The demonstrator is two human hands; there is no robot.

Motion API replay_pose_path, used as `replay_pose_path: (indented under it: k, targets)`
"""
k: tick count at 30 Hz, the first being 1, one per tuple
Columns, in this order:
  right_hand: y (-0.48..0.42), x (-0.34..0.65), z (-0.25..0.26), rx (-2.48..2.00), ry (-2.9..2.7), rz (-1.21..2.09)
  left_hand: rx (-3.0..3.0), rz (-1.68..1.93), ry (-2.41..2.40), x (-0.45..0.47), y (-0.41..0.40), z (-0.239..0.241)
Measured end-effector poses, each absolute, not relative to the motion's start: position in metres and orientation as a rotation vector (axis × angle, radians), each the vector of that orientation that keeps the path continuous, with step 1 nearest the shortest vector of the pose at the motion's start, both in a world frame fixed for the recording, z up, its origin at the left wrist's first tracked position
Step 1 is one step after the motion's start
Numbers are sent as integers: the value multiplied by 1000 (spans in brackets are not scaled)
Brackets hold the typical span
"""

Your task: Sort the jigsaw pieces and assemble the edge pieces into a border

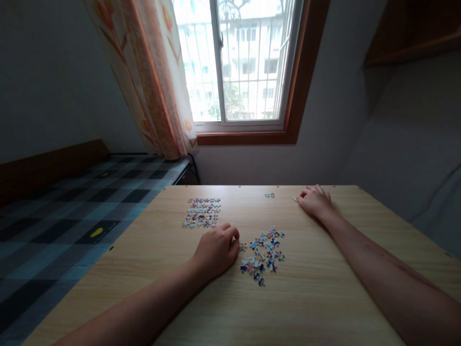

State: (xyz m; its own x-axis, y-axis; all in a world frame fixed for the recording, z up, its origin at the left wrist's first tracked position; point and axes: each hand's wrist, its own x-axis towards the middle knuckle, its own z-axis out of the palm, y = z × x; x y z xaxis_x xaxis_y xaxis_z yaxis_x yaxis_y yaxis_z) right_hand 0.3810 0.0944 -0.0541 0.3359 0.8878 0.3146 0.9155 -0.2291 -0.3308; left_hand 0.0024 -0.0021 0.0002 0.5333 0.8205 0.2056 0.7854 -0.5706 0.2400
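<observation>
Jigsaw pieces lie on the pale wooden table in three groups. My left hand (218,249) rests on the table with its fingers curled, just left of a loose pile of pieces (266,252). One small piece (243,247) lies right beside its fingertips; whether anything is inside the fingers is hidden. Farther back on the right, my right hand (314,201) is closed, its fingertips at a single light-coloured puzzle piece (295,199). Several short rows of pieces (202,211) are laid out beyond my left hand. A small cluster (269,195) lies near the far edge.
The table (306,298) reaches nearly to the wall below a barred window (248,62). A patterned curtain (144,72) hangs left of it. A bed with a checked cover (72,216) stands along the left side. A wooden shelf (414,53) is at upper right.
</observation>
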Motion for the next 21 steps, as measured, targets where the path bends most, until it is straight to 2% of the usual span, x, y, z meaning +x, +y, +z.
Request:
replay_pose_path:
  k: [11,21]
  targets:
    - [91,377,-49,-1911,-1748,-202,2642,410,1408,2,-1,-1]
    - [96,376,-56,-1938,-1885,-45,2637,420,1403,2,-2,0]
